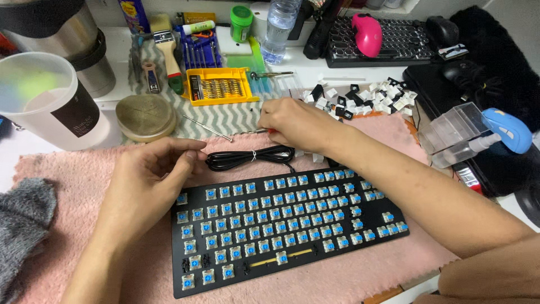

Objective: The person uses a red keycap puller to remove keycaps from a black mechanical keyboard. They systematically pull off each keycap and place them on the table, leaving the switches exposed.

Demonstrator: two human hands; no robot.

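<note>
A black keyboard [281, 231] with its keycaps off shows rows of blue switches; it lies on a pink towel [84, 174]. My left hand [149, 183] hovers at the keyboard's upper left corner, fingers curled and pinched; whether it holds something small I cannot tell. My right hand [295, 124] rests behind the keyboard, gripping a small screwdriver [261, 130] with a red handle and a metal tip pointing left. A coiled black cable [250, 157] lies between my hands.
A pile of black and white keycaps [365, 95] sits behind my right arm. A yellow bit set [220, 85], a loose metal shaft [207, 128], a round tin [145, 115], a white cup [50, 101], a brush [165, 42], a water bottle [278, 25] and a blue mouse [506, 129] surround the towel.
</note>
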